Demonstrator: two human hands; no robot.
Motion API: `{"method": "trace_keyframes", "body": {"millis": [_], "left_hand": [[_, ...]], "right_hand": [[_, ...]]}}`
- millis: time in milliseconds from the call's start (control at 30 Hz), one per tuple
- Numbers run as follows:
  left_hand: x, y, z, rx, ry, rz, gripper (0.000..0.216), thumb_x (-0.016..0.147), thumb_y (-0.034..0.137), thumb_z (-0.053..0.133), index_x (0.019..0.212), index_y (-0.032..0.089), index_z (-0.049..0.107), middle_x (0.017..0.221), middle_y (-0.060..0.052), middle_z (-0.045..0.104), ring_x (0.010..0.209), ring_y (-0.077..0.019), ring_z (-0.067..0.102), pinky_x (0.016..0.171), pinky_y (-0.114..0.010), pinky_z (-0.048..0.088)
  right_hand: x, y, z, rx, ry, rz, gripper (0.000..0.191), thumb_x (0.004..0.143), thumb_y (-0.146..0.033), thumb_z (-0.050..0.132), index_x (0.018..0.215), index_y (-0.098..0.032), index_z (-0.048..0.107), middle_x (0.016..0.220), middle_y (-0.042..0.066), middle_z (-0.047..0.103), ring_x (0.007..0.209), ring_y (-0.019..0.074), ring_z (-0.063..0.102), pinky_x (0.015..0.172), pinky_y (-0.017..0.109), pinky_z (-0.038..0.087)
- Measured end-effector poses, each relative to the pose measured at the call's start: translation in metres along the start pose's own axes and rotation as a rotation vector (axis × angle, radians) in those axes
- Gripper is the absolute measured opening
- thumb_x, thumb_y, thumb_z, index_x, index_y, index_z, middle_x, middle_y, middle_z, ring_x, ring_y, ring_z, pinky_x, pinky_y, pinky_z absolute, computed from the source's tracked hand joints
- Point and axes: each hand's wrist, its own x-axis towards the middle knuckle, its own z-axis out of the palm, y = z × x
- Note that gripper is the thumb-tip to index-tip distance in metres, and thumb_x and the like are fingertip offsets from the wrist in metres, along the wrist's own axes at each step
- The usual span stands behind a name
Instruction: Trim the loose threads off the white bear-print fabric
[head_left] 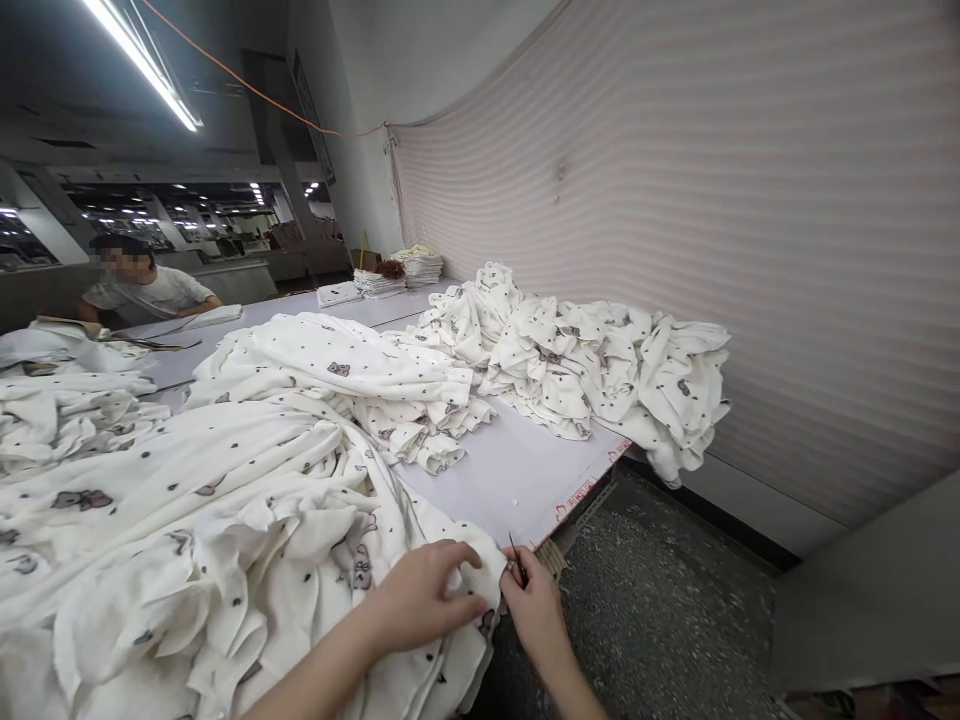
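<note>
The left hand [424,597] pinches the cloth [225,520] edge; beside it, the right hand [537,607] grips snips [516,558]. Trimming, it seems: a taut edge matters.

The left hand [420,600] is pinching the cloth [225,540] at the near edge of the table [510,480], the right hand [534,605] just right of it holding a tool [517,558]. Beyond both hands, another cloth heap [585,360] is lying on the table.

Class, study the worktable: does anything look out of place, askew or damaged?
The far heap of printed cloth overhangs the table corner, drooping toward the floor. The table edge beside the right hand looks ragged.
</note>
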Motion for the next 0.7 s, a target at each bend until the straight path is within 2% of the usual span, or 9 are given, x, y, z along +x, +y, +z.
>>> {"method": "trace_keyframes", "body": {"millis": [67,133,167,233,367,467,533,600,700], "left_hand": [[0.009,0.003,0.012,-0.010,0.007,0.006,0.034,0.067,0.040,0.071,0.096,0.023,0.065,0.091,-0.003,0.065,0.081,-0.0238,0.059,0.071,-0.029,0.039],[0.014,0.004,0.015,-0.020,0.038,-0.003,0.017,0.073,0.035,0.064,0.083,0.021,0.064,0.086,-0.003,0.064,0.081,-0.0235,0.058,0.071,-0.029,0.039],[0.015,0.003,0.013,-0.029,0.055,-0.006,0.012,0.078,0.032,0.058,0.078,0.020,0.062,0.083,-0.003,0.063,0.081,-0.0228,0.058,0.072,-0.030,0.039],[0.013,0.001,0.006,-0.057,0.068,-0.003,0.016,0.084,0.029,0.048,0.078,0.020,0.060,0.081,-0.001,0.063,0.082,-0.0211,0.057,0.074,-0.029,0.040],[0.003,-0.006,-0.007,-0.219,0.061,-0.014,0.018,0.081,0.038,0.057,0.084,0.021,0.056,0.083,0.002,0.061,0.082,-0.0189,0.056,0.074,-0.025,0.043],[-0.005,-0.013,-0.010,-0.295,0.137,-0.060,0.020,0.085,0.039,0.052,0.078,0.020,0.052,0.077,0.002,0.056,0.078,-0.0182,0.053,0.071,-0.025,0.041],[-0.011,-0.017,-0.010,-0.312,0.201,-0.070,0.019,0.087,0.038,0.049,0.079,0.021,0.051,0.077,0.002,0.054,0.076,-0.0177,0.051,0.069,-0.024,0.041],[-0.018,-0.019,-0.010,-0.308,0.281,-0.061,0.013,0.088,0.033,0.047,0.084,0.022,0.052,0.080,0.001,0.054,0.077,-0.0181,0.051,0.069,-0.025,0.042],[-0.026,-0.019,-0.007,-0.166,0.343,0.024,0.019,0.090,0.022,0.039,0.101,0.023,0.054,0.088,-0.002,0.057,0.081,-0.0194,0.056,0.074,-0.027,0.044]], "right_hand": [[0.003,-0.010,0.002,0.039,-0.006,-0.021,0.015,0.075,-0.023,0.054,0.081,-0.017,0.066,0.063,-0.004,0.057,0.060,0.0146,0.051,0.059,0.022,0.041],[0.004,-0.021,0.004,0.090,-0.034,-0.043,0.015,0.077,-0.022,0.054,0.083,-0.016,0.067,0.066,-0.003,0.058,0.062,0.0138,0.052,0.061,0.022,0.042],[0.003,-0.026,0.006,0.117,-0.056,-0.050,0.015,0.077,-0.023,0.055,0.083,-0.016,0.067,0.068,-0.003,0.059,0.063,0.0138,0.053,0.062,0.021,0.043],[0.002,-0.034,0.010,0.174,-0.100,-0.056,0.015,0.078,-0.025,0.056,0.083,-0.016,0.068,0.071,-0.002,0.062,0.067,0.0146,0.056,0.063,0.022,0.045],[-0.004,-0.042,0.017,0.283,-0.172,-0.045,0.016,0.080,-0.025,0.057,0.085,-0.016,0.069,0.080,0.002,0.067,0.079,0.0181,0.062,0.071,0.025,0.049],[-0.011,-0.040,0.018,0.325,-0.169,-0.057,0.029,0.082,-0.028,0.057,0.108,-0.018,0.065,0.077,0.000,0.062,0.075,0.0160,0.059,0.070,0.024,0.049],[-0.016,-0.036,0.019,0.269,-0.134,-0.093,0.040,0.082,-0.030,0.059,0.120,-0.020,0.057,0.067,-0.005,0.051,0.062,0.0127,0.052,0.063,0.022,0.047],[-0.020,-0.030,0.021,0.122,-0.085,-0.126,0.046,0.077,-0.029,0.063,0.122,-0.021,0.055,0.061,-0.008,0.044,0.055,0.0119,0.047,0.057,0.022,0.044],[-0.024,-0.025,0.024,-0.096,-0.044,-0.168,0.045,0.074,-0.023,0.064,0.119,-0.025,0.057,0.071,-0.004,0.058,0.063,0.0160,0.057,0.059,0.023,0.045]]}}
